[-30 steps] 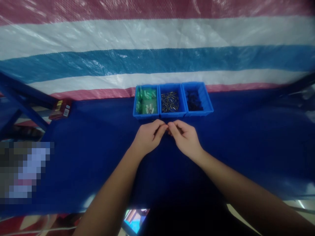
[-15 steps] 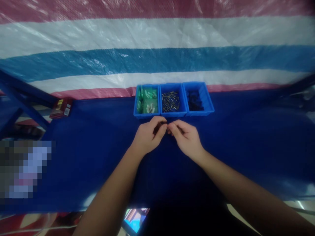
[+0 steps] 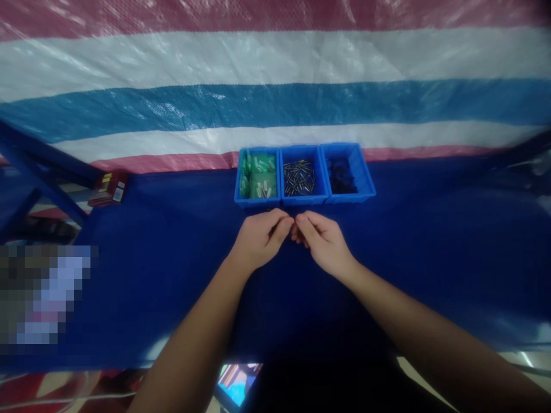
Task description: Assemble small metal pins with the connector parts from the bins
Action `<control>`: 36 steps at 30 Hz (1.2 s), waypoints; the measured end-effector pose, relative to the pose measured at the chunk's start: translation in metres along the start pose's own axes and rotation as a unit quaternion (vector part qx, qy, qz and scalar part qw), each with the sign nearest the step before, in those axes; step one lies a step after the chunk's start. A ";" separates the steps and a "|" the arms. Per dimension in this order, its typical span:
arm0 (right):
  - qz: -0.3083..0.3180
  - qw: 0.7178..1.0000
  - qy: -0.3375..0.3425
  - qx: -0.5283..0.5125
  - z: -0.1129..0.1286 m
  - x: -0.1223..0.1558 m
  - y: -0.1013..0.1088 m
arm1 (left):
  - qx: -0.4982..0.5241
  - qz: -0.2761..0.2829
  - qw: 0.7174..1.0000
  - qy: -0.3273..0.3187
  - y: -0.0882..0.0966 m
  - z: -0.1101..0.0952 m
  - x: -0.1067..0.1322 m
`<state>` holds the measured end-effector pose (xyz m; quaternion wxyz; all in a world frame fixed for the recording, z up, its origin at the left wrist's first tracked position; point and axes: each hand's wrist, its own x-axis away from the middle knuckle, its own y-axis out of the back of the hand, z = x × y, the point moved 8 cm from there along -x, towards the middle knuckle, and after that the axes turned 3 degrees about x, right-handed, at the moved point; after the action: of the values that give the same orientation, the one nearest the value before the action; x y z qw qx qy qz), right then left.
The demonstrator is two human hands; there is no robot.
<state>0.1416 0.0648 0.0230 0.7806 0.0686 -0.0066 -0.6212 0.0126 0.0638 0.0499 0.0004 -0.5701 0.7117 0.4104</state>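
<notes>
My left hand (image 3: 262,235) and my right hand (image 3: 322,238) meet fingertip to fingertip above the blue table, just in front of three blue bins. Both are closed in a pinch; whatever they hold is too small or hidden between the fingers. The left bin (image 3: 257,202) contains green packets and small pale pieces (image 3: 264,189). Many thin metal pins (image 3: 300,176) with a brassy and dark look lie in the middle bin (image 3: 305,201). Dark small parts (image 3: 341,175), hard to make out, lie in the right bin (image 3: 365,180).
A dark red box (image 3: 108,188) stands at the table's back left, beside a blue metal frame (image 3: 51,166). Striped plastic sheeting (image 3: 275,106) hangs behind the blue table (image 3: 163,264). A lit screen (image 3: 238,383) shows below the front edge. A blurred-out patch covers the left edge.
The fingers of my left hand have closed a little and dipped slightly toward me. My right hand's lower fingers have shifted a little. The bins look the same.
</notes>
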 end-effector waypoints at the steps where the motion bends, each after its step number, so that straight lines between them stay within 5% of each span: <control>1: 0.001 1.000 -0.006 -0.015 -0.001 -0.001 -0.001 | 0.003 -0.005 1.000 0.002 0.000 0.000 0.000; 28: 0.033 0.993 -0.081 -0.081 -0.012 -0.001 -0.007 | -0.029 0.010 0.999 0.018 -0.002 0.005 -0.001; 36: -0.045 0.954 -0.167 -0.245 -0.025 -0.002 -0.001 | -0.030 -0.042 0.998 0.035 0.005 0.008 0.002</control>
<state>0.1425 0.0693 -0.0017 0.7323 -0.2294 0.0187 -0.6409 0.0044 0.0666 0.0463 -0.0245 -0.6133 0.6741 0.4109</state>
